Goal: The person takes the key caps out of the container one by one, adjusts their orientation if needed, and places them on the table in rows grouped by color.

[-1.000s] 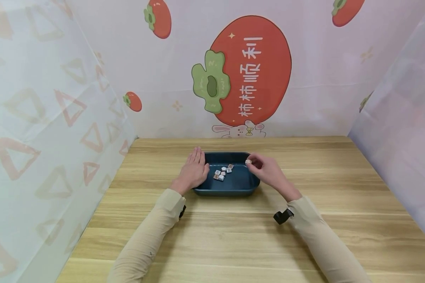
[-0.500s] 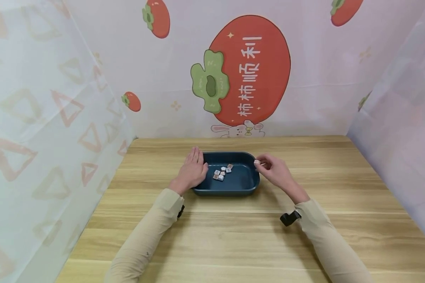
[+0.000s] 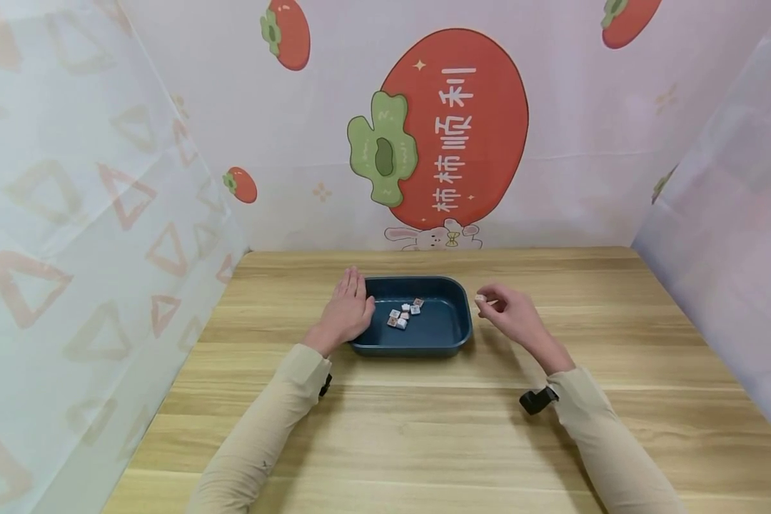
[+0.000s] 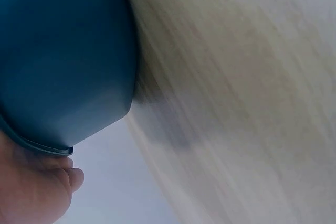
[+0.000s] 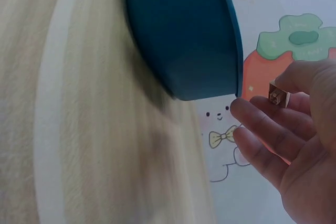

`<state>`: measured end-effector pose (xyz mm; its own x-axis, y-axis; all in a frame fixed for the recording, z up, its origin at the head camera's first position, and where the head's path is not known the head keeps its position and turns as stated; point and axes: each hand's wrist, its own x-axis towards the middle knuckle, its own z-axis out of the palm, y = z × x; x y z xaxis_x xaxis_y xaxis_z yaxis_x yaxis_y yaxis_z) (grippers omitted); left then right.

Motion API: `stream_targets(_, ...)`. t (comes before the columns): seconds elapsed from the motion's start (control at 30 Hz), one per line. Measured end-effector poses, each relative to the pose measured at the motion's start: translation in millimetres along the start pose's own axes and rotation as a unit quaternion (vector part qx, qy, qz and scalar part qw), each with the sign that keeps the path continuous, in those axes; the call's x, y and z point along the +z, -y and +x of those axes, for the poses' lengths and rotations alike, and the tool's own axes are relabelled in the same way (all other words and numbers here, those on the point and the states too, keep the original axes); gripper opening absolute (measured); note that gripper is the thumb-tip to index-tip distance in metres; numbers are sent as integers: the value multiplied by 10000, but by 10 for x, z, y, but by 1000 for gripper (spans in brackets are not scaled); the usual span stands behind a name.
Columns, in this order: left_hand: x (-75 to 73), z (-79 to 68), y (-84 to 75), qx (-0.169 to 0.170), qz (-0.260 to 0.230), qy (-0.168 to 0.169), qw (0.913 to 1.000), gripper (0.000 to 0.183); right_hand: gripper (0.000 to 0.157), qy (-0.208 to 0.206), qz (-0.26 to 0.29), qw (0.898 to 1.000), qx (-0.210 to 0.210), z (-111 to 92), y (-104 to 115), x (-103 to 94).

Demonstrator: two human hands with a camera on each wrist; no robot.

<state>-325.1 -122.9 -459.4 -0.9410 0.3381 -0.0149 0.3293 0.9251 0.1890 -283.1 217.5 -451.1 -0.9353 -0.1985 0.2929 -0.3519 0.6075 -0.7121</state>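
The dark blue rectangular tray sits on the table, holding several small white and brown keycaps clustered left of its middle. My left hand rests along the tray's left end with straight fingers; its palm side is hidden in the head view. Just beyond the tray's right end, my right hand pinches one small keycap between thumb and fingertips, above the table. The right wrist view shows a cross-like stem shape on the keycap's brownish face. In that view the other fingers are spread loosely.
Pale wood table surrounds the tray on all sides. A printed cloth backdrop rises behind the table's far edge, and patterned cloth walls stand at both sides. Each wrist carries a small black camera.
My right hand has moved rightward with the pinched keycap, from over the tray's right end to outside its rim. The left hand, tray and clustered keycaps have hardly moved.
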Motion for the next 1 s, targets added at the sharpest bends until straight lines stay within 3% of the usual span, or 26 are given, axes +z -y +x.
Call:
stream_targets(0.6, 24, -13, -6, -166, -131, -21, 9998, 64, 29, 184, -141, 9992, 328, -121, -243, 15)
stream_targets(1.0, 37, -14, -8, -124, -95, -149, 9998, 63, 29, 206, -606, 9969, 461, -152, -322, -18)
